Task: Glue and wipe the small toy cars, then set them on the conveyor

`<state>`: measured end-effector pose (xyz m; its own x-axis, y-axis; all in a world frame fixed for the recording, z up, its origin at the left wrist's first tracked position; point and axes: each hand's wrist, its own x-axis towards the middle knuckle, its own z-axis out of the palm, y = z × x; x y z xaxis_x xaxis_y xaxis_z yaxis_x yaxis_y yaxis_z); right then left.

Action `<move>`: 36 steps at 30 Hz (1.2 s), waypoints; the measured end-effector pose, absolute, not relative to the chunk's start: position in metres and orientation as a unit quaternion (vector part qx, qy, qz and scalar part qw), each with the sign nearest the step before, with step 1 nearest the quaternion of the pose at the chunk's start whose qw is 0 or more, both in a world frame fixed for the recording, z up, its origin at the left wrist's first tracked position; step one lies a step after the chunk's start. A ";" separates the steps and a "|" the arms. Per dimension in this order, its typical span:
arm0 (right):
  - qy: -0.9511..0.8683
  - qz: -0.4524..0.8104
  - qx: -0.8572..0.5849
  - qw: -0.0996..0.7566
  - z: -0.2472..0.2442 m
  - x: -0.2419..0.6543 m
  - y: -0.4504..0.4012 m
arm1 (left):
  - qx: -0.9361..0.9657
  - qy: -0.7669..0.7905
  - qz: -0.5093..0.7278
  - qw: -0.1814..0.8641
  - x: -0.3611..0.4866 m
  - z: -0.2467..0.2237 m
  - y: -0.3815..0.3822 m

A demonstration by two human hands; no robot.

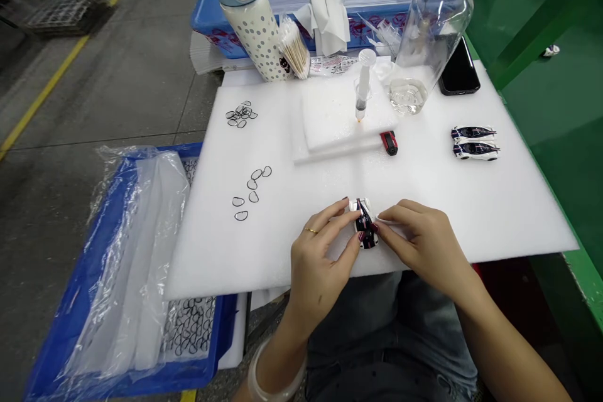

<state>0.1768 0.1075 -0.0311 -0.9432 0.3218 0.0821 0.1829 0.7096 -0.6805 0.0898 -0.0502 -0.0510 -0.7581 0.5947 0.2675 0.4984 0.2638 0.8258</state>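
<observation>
A small white and dark toy car point(365, 223) lies on the white foam sheet point(301, 245) near its front edge. My left hand point(321, 257) grips the car from the left, fingers and thumb closed about its body. From the right, my right hand point(421, 240) pinches a thin white thing, perhaps a cotton swab, against the car's side; its tip is hidden by the fingers. Two similar white and dark toy cars point(475, 151) sit side by side farther right. Several thin black rings point(253, 184) are spread on the left part of the sheet, with a pile of rings point(241, 114) behind them.
A syringe point(362, 85) stands on a foam block point(334, 113), beside a small red car point(389, 142). Behind are a dotted bottle point(257, 31), cotton swabs point(295, 50), a transparent liquid bottle point(424, 44) and a phone point(459, 69). A blue tray point(70, 320) lies lower left.
</observation>
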 end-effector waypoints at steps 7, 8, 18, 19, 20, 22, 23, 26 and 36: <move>-0.948 0.256 -0.112 0.153 -0.037 0.182 0.102 | 0.369 0.796 0.476 0.064 0.081 -0.044 -0.052; -0.944 0.272 -0.106 0.152 -0.036 0.183 0.103 | 0.390 0.789 0.466 0.085 0.076 -0.042 -0.054; -0.933 0.224 -0.042 0.279 -0.043 0.200 0.104 | 0.493 0.727 0.461 0.128 0.051 -0.049 -0.053; -0.939 0.197 -0.032 0.280 -0.044 0.199 0.102 | 0.487 0.726 0.470 0.123 0.052 -0.050 -0.053; -0.943 0.174 -0.024 0.282 -0.046 0.197 0.099 | 0.485 0.725 0.474 0.123 0.053 -0.051 -0.053; -0.947 0.146 -0.007 0.285 -0.047 0.195 0.092 | 0.484 0.723 0.477 0.124 0.053 -0.051 -0.052; -0.949 0.139 0.003 0.284 -0.047 0.194 0.089 | 0.484 0.723 0.477 0.125 0.053 -0.051 -0.053; -0.953 0.161 0.036 0.253 -0.041 0.193 0.085 | 0.492 0.720 0.471 0.131 0.052 -0.050 -0.054; -0.962 0.056 -0.107 0.247 -0.004 0.163 0.140 | 0.449 0.727 0.508 0.108 0.051 -0.048 -0.061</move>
<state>0.1626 0.1399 -0.0044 -0.8556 0.2332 0.4622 0.1778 0.9708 -0.1608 0.0514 -0.0611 -0.0481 -0.5736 0.7627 0.2986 0.5424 0.0806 0.8362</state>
